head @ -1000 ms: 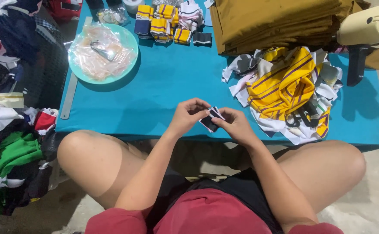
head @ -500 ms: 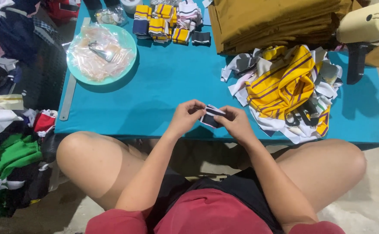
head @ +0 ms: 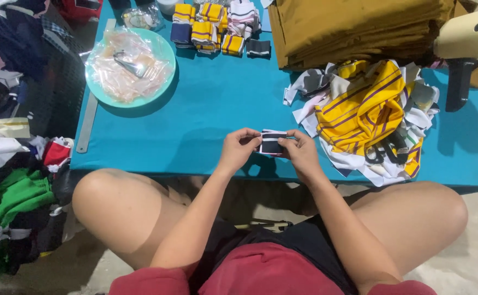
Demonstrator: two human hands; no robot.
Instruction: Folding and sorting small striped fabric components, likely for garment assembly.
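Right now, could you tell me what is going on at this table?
A seated person holds a small black-and-white fabric piece between the left hand and right hand, above the near edge of the teal table. A heap of yellow striped fabric lies to the right, and small folded pieces are lined up at the far edge.

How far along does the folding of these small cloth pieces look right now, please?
Done: a row of folded pieces lies at the far edge of the blue table. In hand: the left hand and right hand pinch one small black-and-white piece between them. Left: a loose pile of yellow and white pieces beside the right hand.
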